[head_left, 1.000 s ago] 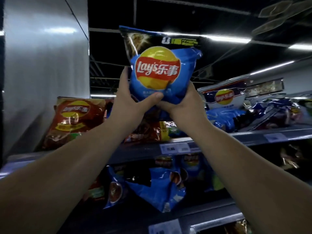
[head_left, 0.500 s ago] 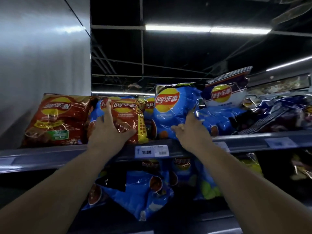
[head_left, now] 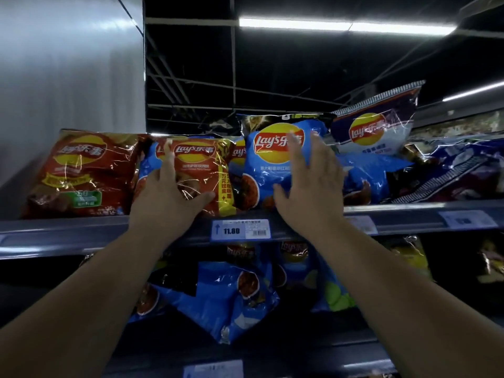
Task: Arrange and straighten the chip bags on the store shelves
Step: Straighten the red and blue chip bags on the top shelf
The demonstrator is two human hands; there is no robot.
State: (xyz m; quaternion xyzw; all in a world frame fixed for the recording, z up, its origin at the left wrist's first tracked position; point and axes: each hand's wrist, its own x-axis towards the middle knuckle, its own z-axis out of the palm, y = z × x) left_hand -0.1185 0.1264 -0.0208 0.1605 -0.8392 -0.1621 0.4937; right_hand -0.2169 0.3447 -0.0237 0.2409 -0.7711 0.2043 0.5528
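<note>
We face a grey wall (head_left: 68, 77) on our left, and a long light (head_left: 346, 27) glows on the dark ceiling. The top shelf (head_left: 81, 231) runs across the whole view, with a lower shelf (head_left: 313, 356) in shadow beneath it. On the top shelf, the red bag (head_left: 81, 173) stands at the far left, close to the wall. Just beside it the orange bag (head_left: 199, 170) stands upright at the shelf front, partly covering other bags behind it. Next comes the blue bag (head_left: 272, 170), upright and facing us, between the orange bag and the white bag (head_left: 376, 124). The white bag tilts and sits higher, behind more blue packets. Further right, purple bags (head_left: 463, 173) lie flat in a loose heap. On the lower shelf a slumped bag (head_left: 223, 296) leans at an angle, its corner hanging over the shelf front. Our left hand (head_left: 169, 197) lies on the lower front of the orange bag. Its grip is open, with the fingers spread up the bag and the thumb stretched to the right. Our right hand (head_left: 311, 186) rests against the right side of the blue bag. Its grip is open too, the fingers straight and fanned over the logo. A price tag (head_left: 241, 230) reading 11.80 sits on the shelf edge between our wrists.
</note>
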